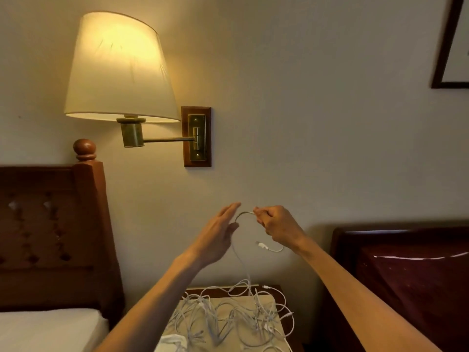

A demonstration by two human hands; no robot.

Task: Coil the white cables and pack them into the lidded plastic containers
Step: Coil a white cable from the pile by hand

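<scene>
1. Right hand (275,226) pinches one white cable (245,213) above the counter (276,292); left hand (219,233) is flat-open beside it.
2. Tangled pile (228,316) remains uncoiled on the counter; no containers visible. Barely begun.

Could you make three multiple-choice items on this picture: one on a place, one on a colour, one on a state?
1. Where does the tangled pile of cables lie?
A. on the bed
B. on the small table
C. on the floor

2. Which colour is the lifted cable?
A. white
B. black
C. red

3. How is the left hand?
A. clenched in a fist
B. open, fingers straight
C. out of view

Key: 1 B, the pile rests on the small table. 2 A, it looks white. 3 B, only the right hand pinches the cable.
</scene>
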